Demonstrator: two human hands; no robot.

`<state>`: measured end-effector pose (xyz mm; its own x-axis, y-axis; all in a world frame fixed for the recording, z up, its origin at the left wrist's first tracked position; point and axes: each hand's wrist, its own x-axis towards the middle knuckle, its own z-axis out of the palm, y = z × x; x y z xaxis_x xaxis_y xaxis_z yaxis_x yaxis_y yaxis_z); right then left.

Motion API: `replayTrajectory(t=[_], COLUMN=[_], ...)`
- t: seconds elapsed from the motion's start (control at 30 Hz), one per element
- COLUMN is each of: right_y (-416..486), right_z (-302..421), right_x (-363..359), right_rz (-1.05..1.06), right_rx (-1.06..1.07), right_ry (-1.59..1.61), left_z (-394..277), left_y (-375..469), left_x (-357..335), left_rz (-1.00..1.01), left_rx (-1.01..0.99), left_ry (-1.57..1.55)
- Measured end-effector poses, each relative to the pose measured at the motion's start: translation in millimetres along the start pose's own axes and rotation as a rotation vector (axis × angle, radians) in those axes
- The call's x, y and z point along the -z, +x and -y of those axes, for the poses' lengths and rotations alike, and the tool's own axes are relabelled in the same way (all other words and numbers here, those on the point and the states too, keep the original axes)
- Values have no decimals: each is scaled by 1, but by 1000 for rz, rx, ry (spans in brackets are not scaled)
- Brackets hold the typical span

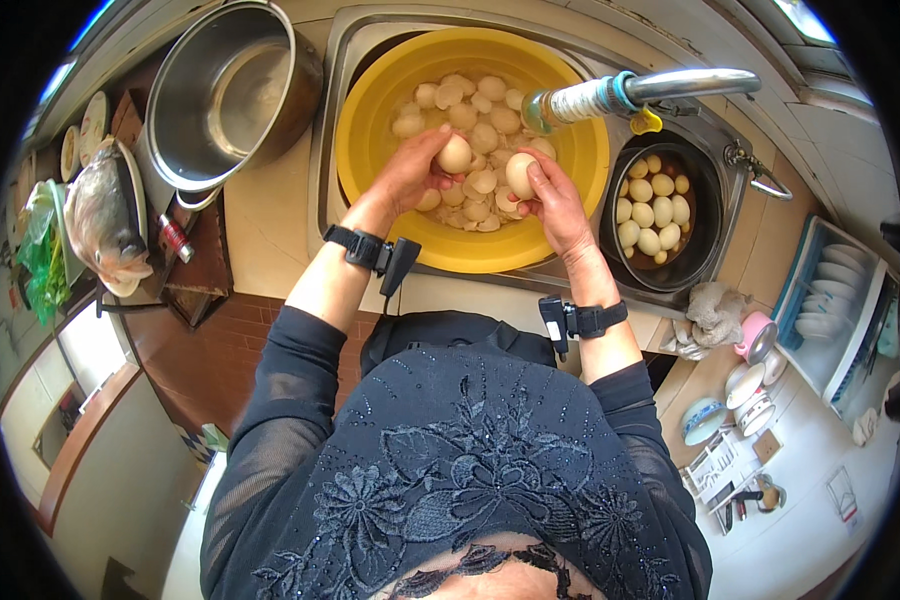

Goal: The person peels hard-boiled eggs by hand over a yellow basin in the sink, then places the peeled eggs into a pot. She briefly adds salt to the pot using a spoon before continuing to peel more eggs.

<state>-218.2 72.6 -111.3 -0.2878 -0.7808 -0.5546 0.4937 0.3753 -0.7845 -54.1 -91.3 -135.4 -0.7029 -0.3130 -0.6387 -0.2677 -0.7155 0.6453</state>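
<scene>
My left hand (412, 169) holds an egg (454, 154) over a large yellow plastic basin (469, 259) set in the steel sink. In my right hand (559, 199) is a second egg (521, 175), gripped between thumb and fingers. Below both hands the basin holds water, eggshell pieces (481, 182) and several eggs. To the right, a dark pot (656, 279) contains several pale, smooth eggs (643, 214) in brown liquid. Whether the two held eggs still have shell on them I cannot tell.
A faucet (690, 84) with a hose end reaches over the basin. A big steel pot (285, 112) stands at the left, beyond it a fish (105, 214) on a plate. Rags (716, 311), bowls (703, 420) and a dish rack (832, 367) are at the right.
</scene>
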Motion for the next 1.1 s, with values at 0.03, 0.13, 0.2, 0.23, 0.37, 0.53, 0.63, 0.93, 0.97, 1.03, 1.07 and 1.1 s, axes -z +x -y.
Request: replayTrajectory(t=[0.03,0.13,0.2,0.23,0.37,0.53,0.63,0.93,0.97,1.03,1.07,1.1], right_y=[-4,-15,-23,-28,-43,-44,-46,-72,-73,-76,-77,-78], right_z=[3,11,12,11,3,-9,-7,24,25,24,24,23], right_x=[-5,-17,-24,-26,-26,-18,-20,-75,-80,-88,-91,-93], right_rz=[-2,30,8,16,-30,-155,-230,-139,-155,-166,-175,-167], right_rx=[28,156,188,265,451,502,548,654,649,665,662,702], right_ry=[-71,-173,-138,-179,-348,-609,-915,-548,-557,-595,-616,-655], left_z=[3,10,15,18,27,31,28,2,0,-2,-2,-3], left_y=[-10,-33,-44,-48,-69,-92,-97,-110,-112,-116,-118,-120], left_x=[-6,-23,-36,-43,-62,-62,-59,-47,-45,-43,-42,-39], left_rz=[-8,3,23,20,20,-26,40,156,163,145,152,138], left_rx=[-13,-29,-115,-151,-313,-345,-404,-314,-347,-399,-446,-410], left_ry=[-84,-289,-328,-350,-281,-238,-218,-199,-115,71,93,117])
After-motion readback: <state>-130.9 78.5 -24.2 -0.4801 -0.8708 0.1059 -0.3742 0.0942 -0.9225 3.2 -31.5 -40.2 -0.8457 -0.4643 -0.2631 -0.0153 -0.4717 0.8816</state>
